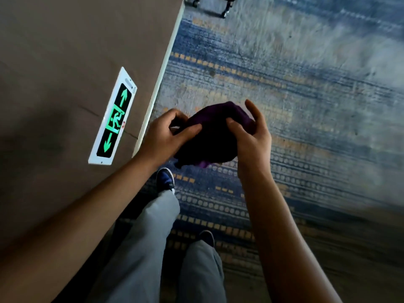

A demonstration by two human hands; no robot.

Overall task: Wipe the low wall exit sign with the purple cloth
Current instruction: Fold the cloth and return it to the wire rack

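Small red mark [123, 124] beside exit sign [113, 119] too tiny to read. Dark wheeled frame [215, 7] cut off by top edge. Carpet [306, 51] blurred farther off. Part of purple cloth [209, 136] hidden behind left hand [166, 136] and right hand [251, 136].

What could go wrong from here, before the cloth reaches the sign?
1. The purple cloth is bunched loosely between the left hand and right hand; a trailing corner could slip free.
2. The exit sign sits low beside the baseboard, so a wadded cloth may miss its edges.
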